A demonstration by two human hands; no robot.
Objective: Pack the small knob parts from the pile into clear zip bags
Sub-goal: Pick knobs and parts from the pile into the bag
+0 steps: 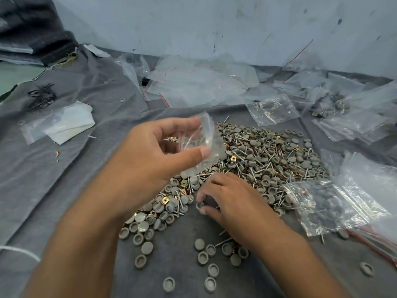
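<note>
one clear zip bag [199,145] in left hand [150,153], filled bags [318,207] right of pile [268,155]

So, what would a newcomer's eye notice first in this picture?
First, the big pile of grey caps, screws and brass clips on the grey cloth. Above it the left hand holds a clear bag, while the right hand pinches one grey cap. Empty bags lie behind.

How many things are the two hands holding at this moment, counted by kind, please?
Clear zip bag: 1, held by the left hand
Grey knob part: 1, pinched by the right hand
Total: 2 that can be seen; the right palm is hidden.
</note>
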